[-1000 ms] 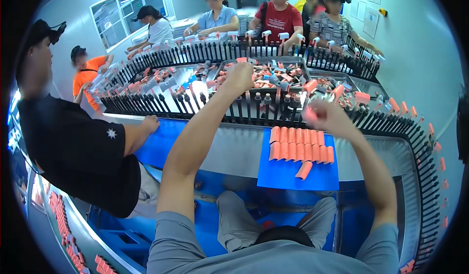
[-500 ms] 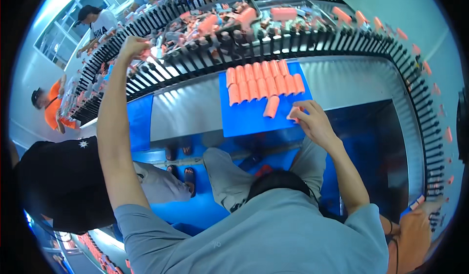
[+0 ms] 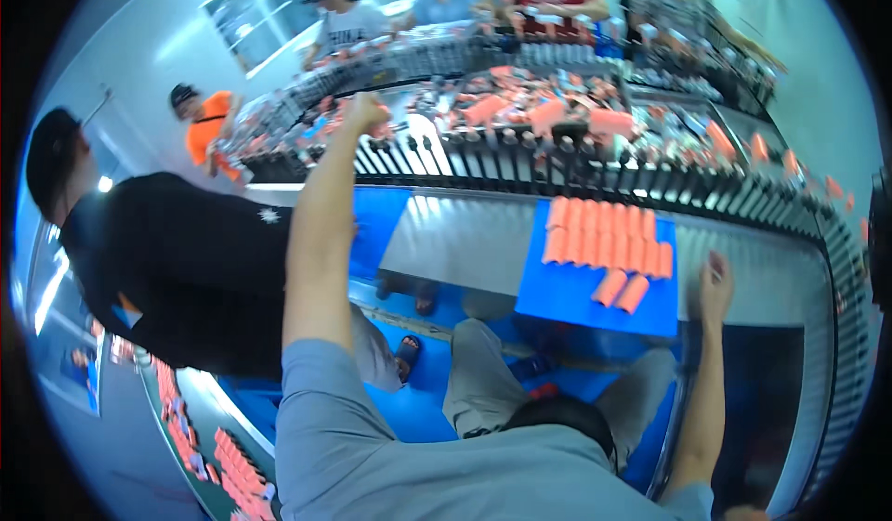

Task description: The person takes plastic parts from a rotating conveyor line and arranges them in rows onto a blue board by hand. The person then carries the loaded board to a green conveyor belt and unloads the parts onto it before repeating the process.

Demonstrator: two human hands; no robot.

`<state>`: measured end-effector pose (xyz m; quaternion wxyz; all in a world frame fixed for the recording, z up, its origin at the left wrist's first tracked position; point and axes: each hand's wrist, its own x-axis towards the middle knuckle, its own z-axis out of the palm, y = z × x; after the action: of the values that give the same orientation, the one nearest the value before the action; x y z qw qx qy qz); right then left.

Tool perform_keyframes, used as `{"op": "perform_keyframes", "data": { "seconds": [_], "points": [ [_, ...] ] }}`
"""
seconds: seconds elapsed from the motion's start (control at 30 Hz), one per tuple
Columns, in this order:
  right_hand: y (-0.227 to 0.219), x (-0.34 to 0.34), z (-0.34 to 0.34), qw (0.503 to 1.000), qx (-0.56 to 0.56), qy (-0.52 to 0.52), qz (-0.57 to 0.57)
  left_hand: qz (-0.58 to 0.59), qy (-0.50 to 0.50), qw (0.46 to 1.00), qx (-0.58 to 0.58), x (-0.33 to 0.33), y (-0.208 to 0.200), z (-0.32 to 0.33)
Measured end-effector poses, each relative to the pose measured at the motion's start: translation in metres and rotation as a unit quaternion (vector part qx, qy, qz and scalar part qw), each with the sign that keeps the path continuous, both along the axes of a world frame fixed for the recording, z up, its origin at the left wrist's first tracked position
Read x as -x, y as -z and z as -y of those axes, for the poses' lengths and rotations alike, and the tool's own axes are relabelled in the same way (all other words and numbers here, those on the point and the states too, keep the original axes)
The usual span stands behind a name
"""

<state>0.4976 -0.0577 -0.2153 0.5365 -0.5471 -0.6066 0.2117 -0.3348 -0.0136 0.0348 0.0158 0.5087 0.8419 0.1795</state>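
Now left hand (image 3: 364, 112) stretched far, arm straight, grip clenched on an orange tube (image 3: 379, 123) at the black rack (image 3: 520, 154). Right hand (image 3: 715, 284) rests released, fingers flat on the bench (image 3: 465, 242), right of the blue tray (image 3: 595, 303).

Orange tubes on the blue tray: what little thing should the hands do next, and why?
Probably the left hand should close on an orange tube in the pile on the line and bring it to the blue tray. It is stretched up there, while the right hand rests at the tray's edge and the second row holds just two loose tubes.
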Motion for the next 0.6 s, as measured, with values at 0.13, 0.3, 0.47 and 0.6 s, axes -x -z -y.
{"op": "perform_keyframes", "data": {
  "seconds": [0.13, 0.3, 0.47, 0.6],
  "points": [
    [0.005, 0.002, -0.006, 0.999, -0.006, 0.020, 0.044, 0.008, -0.074, 0.997, -0.023, 0.038, -0.003, 0.018],
    [-0.003, 0.032, -0.006, 0.999, -0.002, 0.008, 0.050, 0.012, -0.068, 0.996, -0.061, 0.109, -0.016, 0.090],
    [0.021, 0.008, -0.005, 0.996, 0.011, 0.063, 0.061, -0.084, -0.129, 0.924, -0.349, 0.006, -0.016, 0.081],
    [0.031, -0.005, -0.046, 0.990, -0.044, 0.098, 0.095, 0.016, 0.087, 0.911, -0.402, -0.181, 0.068, 0.091]
  ]
}}
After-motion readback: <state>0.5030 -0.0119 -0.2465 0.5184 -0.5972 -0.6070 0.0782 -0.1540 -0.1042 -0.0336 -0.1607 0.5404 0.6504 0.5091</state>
